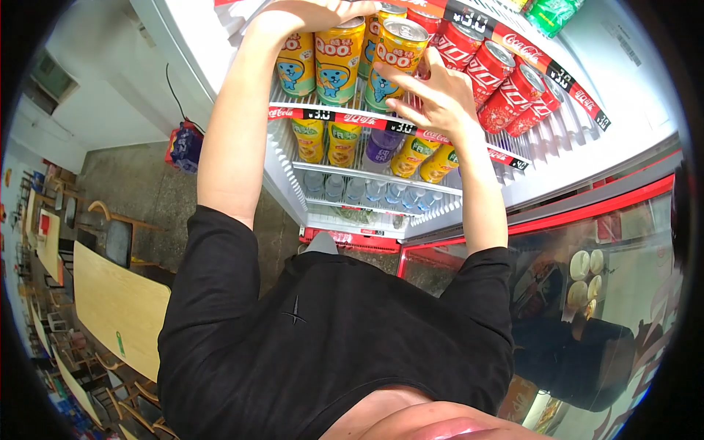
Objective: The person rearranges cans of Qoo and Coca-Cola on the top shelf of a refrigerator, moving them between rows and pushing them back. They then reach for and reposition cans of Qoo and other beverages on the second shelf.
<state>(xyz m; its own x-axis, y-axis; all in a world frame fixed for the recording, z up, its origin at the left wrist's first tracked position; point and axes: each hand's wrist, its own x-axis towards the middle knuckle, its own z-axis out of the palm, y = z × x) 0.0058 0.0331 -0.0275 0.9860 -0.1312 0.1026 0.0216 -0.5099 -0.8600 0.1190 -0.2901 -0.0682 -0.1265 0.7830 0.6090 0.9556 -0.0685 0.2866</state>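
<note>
Yellow Qoo drink cans (339,60) stand in a row on an upper fridge shelf. My right hand (444,99) is at the front Qoo can (398,53), gripping its right side. One finger lies across the front of that can, the thumb is near its base, and other fingers reach along its far side. My left hand (312,13) is over the tops of the cans to the left, fingers stretched toward the right. The frame's top edge cuts off part of that hand, and no can shows in it.
Red Coca-Cola cans (490,70) crowd the shelf to the right. Lower shelves carry yellow cans (342,143), a purple can (383,147) and clear bottles (356,189). Price strips (352,117) edge the shelves. An open glass door (587,242) is at right, wooden tables (117,301) at left.
</note>
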